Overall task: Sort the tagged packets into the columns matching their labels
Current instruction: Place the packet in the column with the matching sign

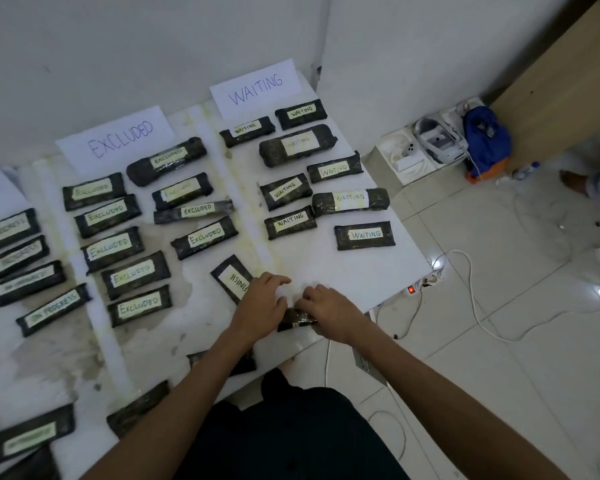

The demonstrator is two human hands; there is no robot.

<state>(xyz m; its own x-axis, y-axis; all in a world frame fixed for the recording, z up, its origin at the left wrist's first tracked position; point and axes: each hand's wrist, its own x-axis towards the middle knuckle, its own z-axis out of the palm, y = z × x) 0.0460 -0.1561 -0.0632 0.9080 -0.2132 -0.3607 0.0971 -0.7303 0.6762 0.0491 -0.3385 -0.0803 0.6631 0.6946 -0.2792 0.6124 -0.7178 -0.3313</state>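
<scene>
- Head view: the white paper sign lettered WAITING [255, 88] is my landmark. Just below it lie two rows of dark wrapped packets with pale WAITING labels [364, 235], so I judge that column largely filled.
- Left of that sign, under the white paper sign lettered EXCLUDED [118, 138], the dark packets labelled EXCLUDED [136, 273] form two rows as well.
- Far left of the WAITING sign, a third column holds packets labelled PROGRESS [11, 233]; its header is cut off.
- Well below the sign, near the edge of the white surface [378, 268], my right hand [329, 311] curls over a small dark packet [297, 320] whose label I cannot read. My left hand [262, 301] rests at its left end with bent fingers; I cannot tell whether it grips.
- Just left of my hands lies a dark packet labelled FINISH [234, 282], in no matching column that I can see.
- Lower left of the sign, loose dark packets [137, 407] wait along the near edge, so I judge sorting mostly done, not finished.
</scene>
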